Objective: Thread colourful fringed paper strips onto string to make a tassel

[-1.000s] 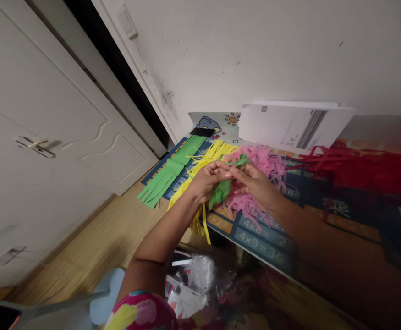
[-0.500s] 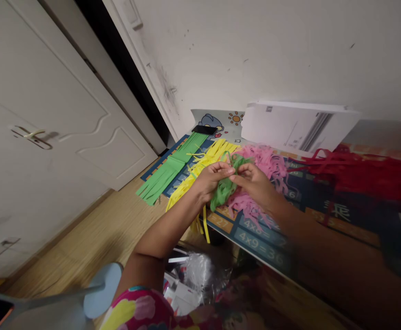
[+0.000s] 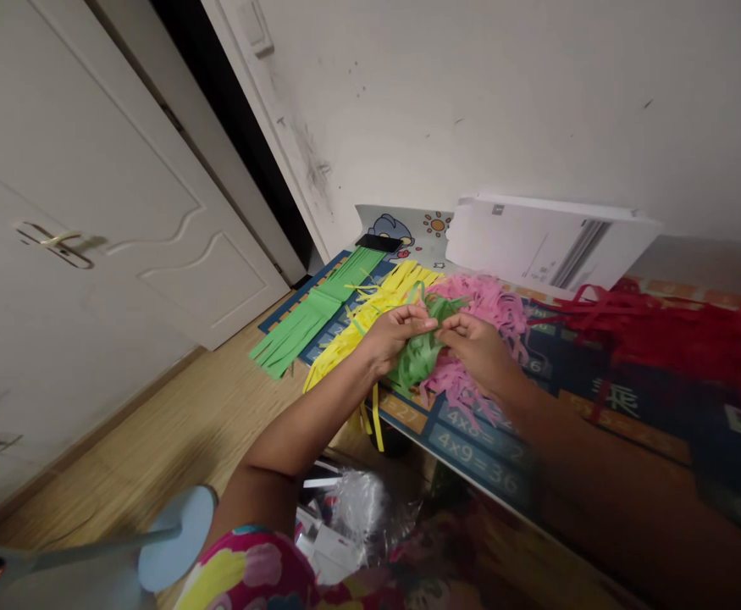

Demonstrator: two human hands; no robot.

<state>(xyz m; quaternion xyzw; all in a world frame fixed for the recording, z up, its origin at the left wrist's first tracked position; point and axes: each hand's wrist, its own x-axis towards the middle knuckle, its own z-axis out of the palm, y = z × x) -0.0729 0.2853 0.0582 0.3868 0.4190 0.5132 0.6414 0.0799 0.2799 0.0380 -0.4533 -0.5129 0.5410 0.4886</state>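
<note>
My left hand (image 3: 390,335) and my right hand (image 3: 479,349) are both closed on a bundle of green paper strips (image 3: 422,349), pinching it between thumbs and fingertips above the table's left end. Under my hands lie fringed yellow paper (image 3: 370,315) and a heap of pink strips (image 3: 488,310). A flat green fringed sheet (image 3: 306,318) hangs over the table's left edge. Red strips (image 3: 668,332) spread along the right.
The table (image 3: 490,449) carries a blue multiplication-chart mat. A white box (image 3: 548,241) leans on the wall behind, with a black phone (image 3: 378,243) at the far left corner. A white door (image 3: 91,229) stands left over wood floor. Clear plastic bags (image 3: 357,512) sit below.
The green bundle has gone from a tight twist to looser, spread loops between my hands. Both hands have stayed together above the pink and yellow strips.
</note>
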